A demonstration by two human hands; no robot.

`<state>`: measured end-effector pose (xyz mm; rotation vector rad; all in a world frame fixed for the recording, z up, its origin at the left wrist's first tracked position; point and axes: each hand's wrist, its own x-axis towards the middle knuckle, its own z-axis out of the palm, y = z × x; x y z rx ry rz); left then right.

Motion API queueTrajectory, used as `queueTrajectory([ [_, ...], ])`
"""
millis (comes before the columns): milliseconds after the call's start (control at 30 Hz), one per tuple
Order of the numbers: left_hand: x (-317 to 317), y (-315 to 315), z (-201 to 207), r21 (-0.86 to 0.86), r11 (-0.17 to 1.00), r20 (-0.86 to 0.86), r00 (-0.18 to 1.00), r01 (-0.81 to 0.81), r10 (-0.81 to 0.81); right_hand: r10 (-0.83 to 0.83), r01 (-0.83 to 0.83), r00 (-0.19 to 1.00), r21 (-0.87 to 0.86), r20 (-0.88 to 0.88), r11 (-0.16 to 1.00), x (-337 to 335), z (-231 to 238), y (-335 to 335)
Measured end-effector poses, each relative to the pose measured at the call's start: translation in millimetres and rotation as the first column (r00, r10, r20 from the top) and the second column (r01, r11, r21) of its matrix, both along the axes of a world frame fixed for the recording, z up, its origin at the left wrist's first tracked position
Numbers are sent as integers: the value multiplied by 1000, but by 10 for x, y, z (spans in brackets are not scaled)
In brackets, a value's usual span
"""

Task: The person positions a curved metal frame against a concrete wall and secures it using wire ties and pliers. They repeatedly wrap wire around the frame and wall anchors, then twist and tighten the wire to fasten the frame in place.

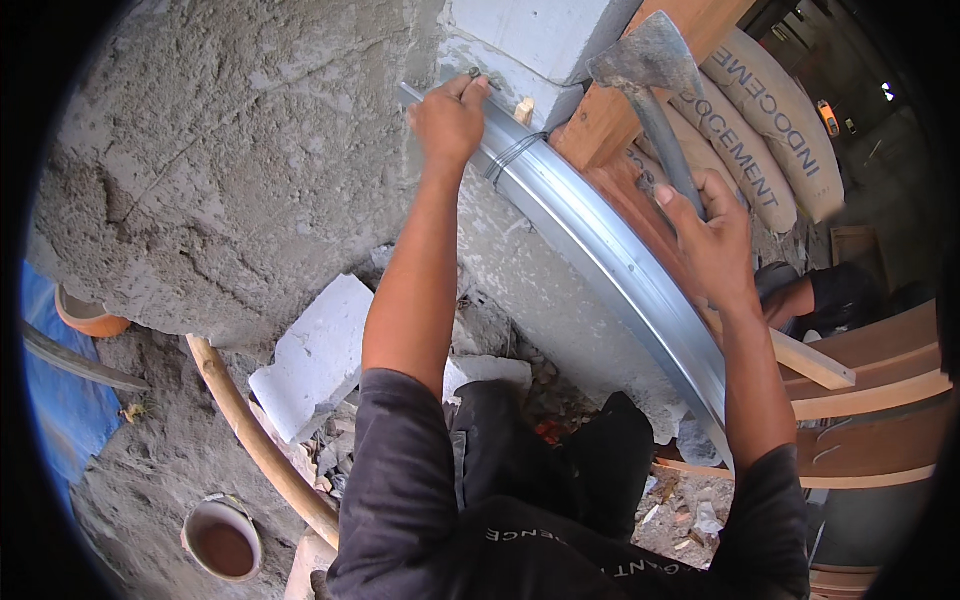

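Note:
My right hand [712, 245] is wrapped round the dark handle of a hatchet [650, 62], whose worn metal head is raised beside the wooden post. My left hand [447, 125] is closed in a pinch against the wall, at the upper end of a long silvery metal channel [600, 235]. A small dark bit shows at its fingertips, too small to name. The channel slants down to the right along the wall and passes behind my right forearm. Dark wire [517, 155] is wound round it near the top, and a small wood peg [524, 110] sticks up beside it.
Pale blocks [530, 38] top the rough plastered wall [240, 130]. Behind the wooden post [600, 125] stand cement sacks [775, 120]. Broken block pieces [315, 355] and rubble lie below. A wooden pole [255, 435], a pot [222, 540] and a blue tarp [65, 370] are at left.

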<state>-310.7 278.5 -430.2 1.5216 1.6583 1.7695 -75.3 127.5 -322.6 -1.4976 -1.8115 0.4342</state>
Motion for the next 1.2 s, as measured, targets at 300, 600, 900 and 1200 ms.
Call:
queueTrajectory([
  [300, 20, 17, -78, 59, 998, -43, 999, -22, 24, 2, -6, 998, 60, 64, 998, -182, -25, 86],
  [600, -18, 106, -77, 90, 995, -3, 999, -32, 33, 50, -59, 996, 117, 79, 991, -390, 15, 145],
  [900, 10, 54, -71, 107, 994, -8, 999, 35, -34, 33, -64, 984, 177, 176, 982, -501, -23, 213],
  [1200, 13, 74, -129, 96, 995, -85, 995, -34, 42, 58, -171, 926, 277, 373, 945, -675, -44, 348],
])
